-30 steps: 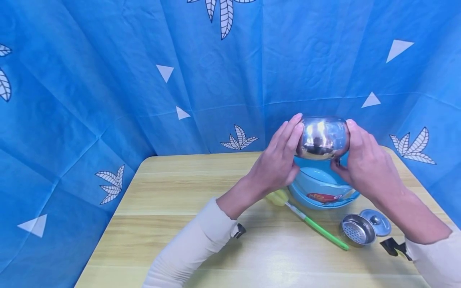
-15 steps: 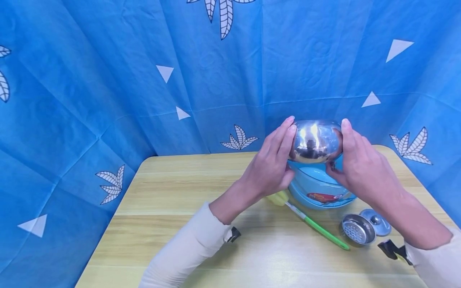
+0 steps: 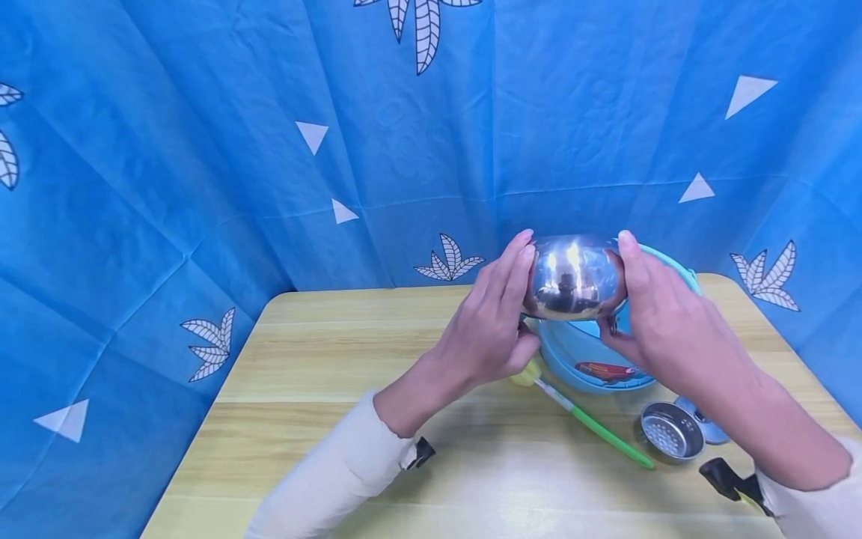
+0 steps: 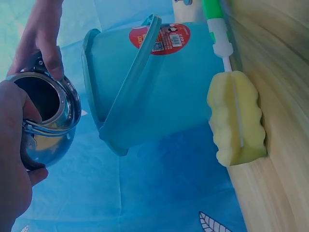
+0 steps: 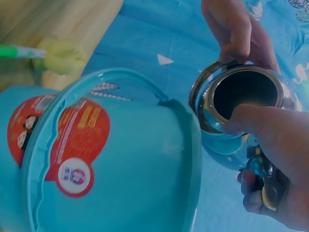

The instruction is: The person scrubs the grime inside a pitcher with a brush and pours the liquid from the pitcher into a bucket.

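A shiny stainless steel teapot (image 3: 575, 281) is tipped upside down in the air, its rounded underside turned toward the head camera. My left hand (image 3: 488, 322) grips its left side and my right hand (image 3: 673, 322) its right side. In the right wrist view the round mouth (image 5: 247, 94) shows dark inside, with the right thumb over its rim. A looped metal handle (image 5: 203, 87) curves beside the mouth. Below and behind the pot stands a light blue plastic bucket (image 3: 589, 352) with a red label, partly covered by pot and hands.
A sponge brush lies in front of the bucket, with a green handle (image 3: 609, 438) and yellow head (image 4: 236, 118). A perforated metal strainer (image 3: 670, 434) sits right of it, beside a metal lid (image 3: 715, 433) partly behind the right forearm. A blue curtain (image 3: 431, 150) hangs behind the table.
Both hands have carried the inverted teapot left and slightly nearer. More of the bucket's right rim shows now, and the right forearm covers more of the lid.
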`<state>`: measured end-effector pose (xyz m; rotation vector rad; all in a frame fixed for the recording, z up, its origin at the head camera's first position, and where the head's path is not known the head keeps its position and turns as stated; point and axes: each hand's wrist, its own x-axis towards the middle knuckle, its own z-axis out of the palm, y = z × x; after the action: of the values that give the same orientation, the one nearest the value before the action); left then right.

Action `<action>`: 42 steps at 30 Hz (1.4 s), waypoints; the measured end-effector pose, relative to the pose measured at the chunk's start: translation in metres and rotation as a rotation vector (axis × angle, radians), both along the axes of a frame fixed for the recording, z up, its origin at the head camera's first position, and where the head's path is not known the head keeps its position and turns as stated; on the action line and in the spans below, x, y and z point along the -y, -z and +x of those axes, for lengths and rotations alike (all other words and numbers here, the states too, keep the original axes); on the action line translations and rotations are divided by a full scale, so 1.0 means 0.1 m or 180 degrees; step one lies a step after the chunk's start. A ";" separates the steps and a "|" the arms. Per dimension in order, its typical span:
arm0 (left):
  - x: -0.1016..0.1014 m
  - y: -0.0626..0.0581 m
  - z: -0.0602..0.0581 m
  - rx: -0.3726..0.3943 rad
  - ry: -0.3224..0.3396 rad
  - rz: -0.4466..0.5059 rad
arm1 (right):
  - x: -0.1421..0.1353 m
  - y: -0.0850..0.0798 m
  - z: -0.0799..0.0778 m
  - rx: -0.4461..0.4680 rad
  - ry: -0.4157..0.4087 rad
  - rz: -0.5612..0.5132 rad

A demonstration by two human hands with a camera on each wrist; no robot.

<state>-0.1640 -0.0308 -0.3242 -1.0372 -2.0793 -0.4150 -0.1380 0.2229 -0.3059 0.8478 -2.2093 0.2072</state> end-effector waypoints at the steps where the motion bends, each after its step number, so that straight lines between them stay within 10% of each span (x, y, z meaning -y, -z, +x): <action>1: 0.02 0.00 0.02 0.0015 -0.0009 0.0004 | 0.02 -0.01 0.01 0.0017 -0.0014 -0.0008; 42: 0.57 0.15 0.53 0.0738 0.0036 0.0460 | 0.64 0.03 0.42 0.0804 0.0102 0.0061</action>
<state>-0.1109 -0.0883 -0.3396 -0.9525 -2.2090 -0.7096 -0.0965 0.1587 -0.3087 0.8342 -2.4613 0.2916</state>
